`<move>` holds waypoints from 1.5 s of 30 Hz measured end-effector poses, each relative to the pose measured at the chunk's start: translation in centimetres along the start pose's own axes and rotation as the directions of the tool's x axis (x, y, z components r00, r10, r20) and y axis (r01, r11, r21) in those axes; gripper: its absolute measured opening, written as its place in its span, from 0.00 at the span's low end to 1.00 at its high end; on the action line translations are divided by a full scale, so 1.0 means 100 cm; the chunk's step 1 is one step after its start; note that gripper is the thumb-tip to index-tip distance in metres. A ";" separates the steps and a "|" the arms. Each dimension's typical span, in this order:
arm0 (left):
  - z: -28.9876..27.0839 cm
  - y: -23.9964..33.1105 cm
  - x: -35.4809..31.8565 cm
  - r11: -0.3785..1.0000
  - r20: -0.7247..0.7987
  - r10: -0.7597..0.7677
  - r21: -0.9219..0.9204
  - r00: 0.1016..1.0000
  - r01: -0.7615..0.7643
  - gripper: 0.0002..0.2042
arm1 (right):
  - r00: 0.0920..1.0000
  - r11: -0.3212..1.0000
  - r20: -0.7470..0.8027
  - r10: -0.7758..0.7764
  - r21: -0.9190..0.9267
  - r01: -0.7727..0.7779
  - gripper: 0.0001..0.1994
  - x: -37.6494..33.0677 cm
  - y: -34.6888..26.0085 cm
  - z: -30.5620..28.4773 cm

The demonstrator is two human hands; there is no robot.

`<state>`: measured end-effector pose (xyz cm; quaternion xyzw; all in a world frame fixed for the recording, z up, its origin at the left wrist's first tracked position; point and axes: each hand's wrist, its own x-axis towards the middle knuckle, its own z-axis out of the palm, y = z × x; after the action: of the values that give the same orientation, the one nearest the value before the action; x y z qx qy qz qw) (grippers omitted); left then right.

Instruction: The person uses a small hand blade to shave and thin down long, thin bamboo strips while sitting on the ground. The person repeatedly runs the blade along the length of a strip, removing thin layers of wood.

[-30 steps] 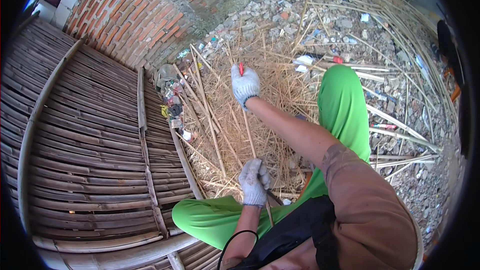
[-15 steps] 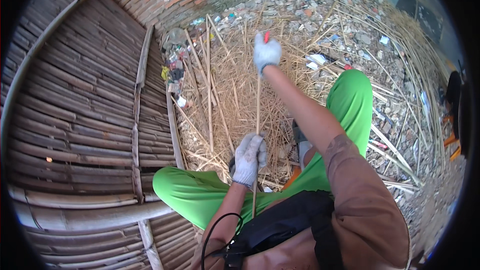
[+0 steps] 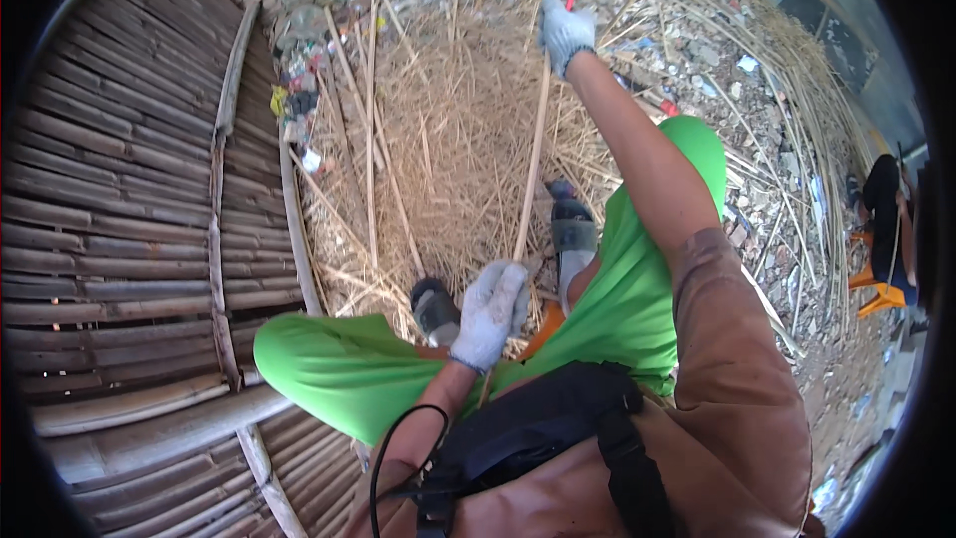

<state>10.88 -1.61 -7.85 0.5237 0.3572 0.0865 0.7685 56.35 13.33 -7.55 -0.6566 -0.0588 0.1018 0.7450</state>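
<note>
A long, thin bamboo strip (image 3: 534, 154) runs away from me between my two gloved hands. My left hand (image 3: 490, 314), in a whitish work glove, is closed round its near part; the near end passes back toward my lap. At the far end, with the arm stretched out, my right hand (image 3: 570, 32) is closed in a similar glove. The red end of a tool (image 3: 570, 1) sticks out of that fist. Its blade or working part is hidden, so its exact kind cannot be made out.
Straw-like shavings (image 3: 448, 139) cover the ground before me, with loose bamboo strips (image 3: 371, 139) on top. A bamboo slat wall (image 3: 119, 239) stands at left, rubble (image 3: 737, 139) lies at right. Another person (image 3: 884, 209) sits on an orange stool (image 3: 878, 291) at far right.
My right hand has moved farther away and to the right, toward the strip's far end. The strip now leans right. My left hand keeps its hold, and the whole view has shifted.
</note>
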 end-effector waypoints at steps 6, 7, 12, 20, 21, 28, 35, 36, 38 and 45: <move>-0.025 -0.025 0.017 0.991 -0.144 0.076 0.122 0.987 -0.059 0.18 | 0.921 0.761 0.059 -0.384 -0.545 0.352 0.29 -0.076 -0.010 0.041; -0.028 -0.031 0.024 0.978 -0.163 0.121 0.191 0.979 -0.089 0.19 | 0.900 0.724 0.041 -0.434 -0.578 0.376 0.28 -0.078 -0.014 0.041; -0.029 -0.040 0.031 0.971 -0.170 0.135 0.218 0.976 -0.096 0.19 | 0.876 0.708 0.037 -0.482 -0.573 0.414 0.27 -0.089 -0.021 0.039; -0.020 -0.009 0.021 0.995 0.000 0.058 -0.086 0.998 -0.058 0.17 | 0.945 0.663 0.174 -0.276 -0.678 0.319 0.30 -0.081 -0.003 0.027; -0.021 -0.007 0.024 0.987 0.005 0.104 -0.122 0.995 -0.102 0.17 | 0.956 0.665 0.172 -0.239 -0.688 0.290 0.28 -0.095 -0.003 0.031; -0.043 0.013 0.034 0.965 -0.095 0.123 -0.219 0.988 -0.142 0.21 | 0.913 0.739 0.384 -0.136 -0.574 0.351 0.25 -0.193 0.025 0.040; -0.036 0.018 0.024 0.978 -0.272 0.208 0.038 0.940 -0.206 0.19 | 0.852 0.802 0.524 -0.003 -0.508 0.315 0.22 -0.204 0.006 0.043; -0.034 0.014 0.024 0.974 -0.290 0.225 0.095 0.930 -0.206 0.18 | 0.884 0.822 0.467 -0.037 -0.488 0.292 0.22 -0.206 0.011 0.048; -0.027 0.006 0.031 0.959 -0.291 0.267 0.174 0.919 -0.223 0.17 | 0.941 0.857 0.323 -0.099 -0.453 0.246 0.21 -0.208 0.026 0.050; -0.049 -0.028 0.059 0.788 -0.294 0.535 0.511 0.792 -0.343 0.19 | 0.893 0.747 0.322 -0.314 -0.496 0.442 0.20 -0.231 0.012 0.059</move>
<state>11.37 3.76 -13.96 0.7185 0.3897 0.2976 0.4933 32.54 13.87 -6.88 -0.8034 -0.2996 -0.0025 0.5145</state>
